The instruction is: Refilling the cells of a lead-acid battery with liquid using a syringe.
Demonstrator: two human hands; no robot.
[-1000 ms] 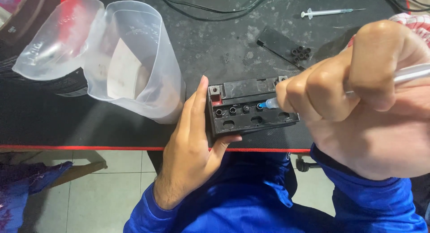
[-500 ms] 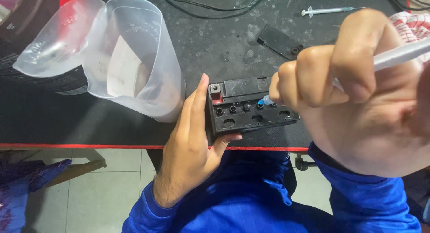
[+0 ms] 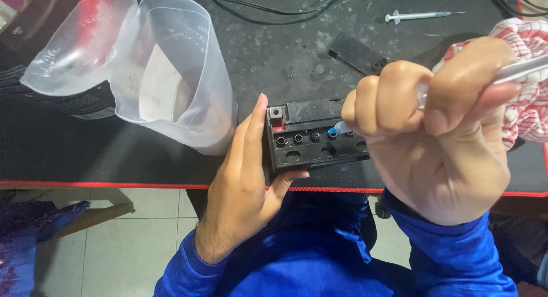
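Observation:
A small black battery (image 3: 308,134) with a row of round fill holes and a red terminal lies at the near edge of the dark desk mat (image 3: 274,46). My left hand (image 3: 245,177) grips its left end, thumb under the front. My right hand (image 3: 434,131) is fisted around a clear syringe (image 3: 516,71), whose blue tip (image 3: 334,128) rests at one of the holes in the battery's top. The hand hides the battery's right end.
A clear plastic measuring jug (image 3: 165,74) lies on its side to the left of the battery. A second syringe (image 3: 419,15) lies at the back, with a black cap strip (image 3: 357,51), cables (image 3: 274,9) and a red-checked cloth (image 3: 528,86) at right. The mat's red edge (image 3: 114,184) runs near me.
My right hand has shifted slightly left and up with the syringe, the blue tip staying at the fill holes. My left hand and the battery have not moved.

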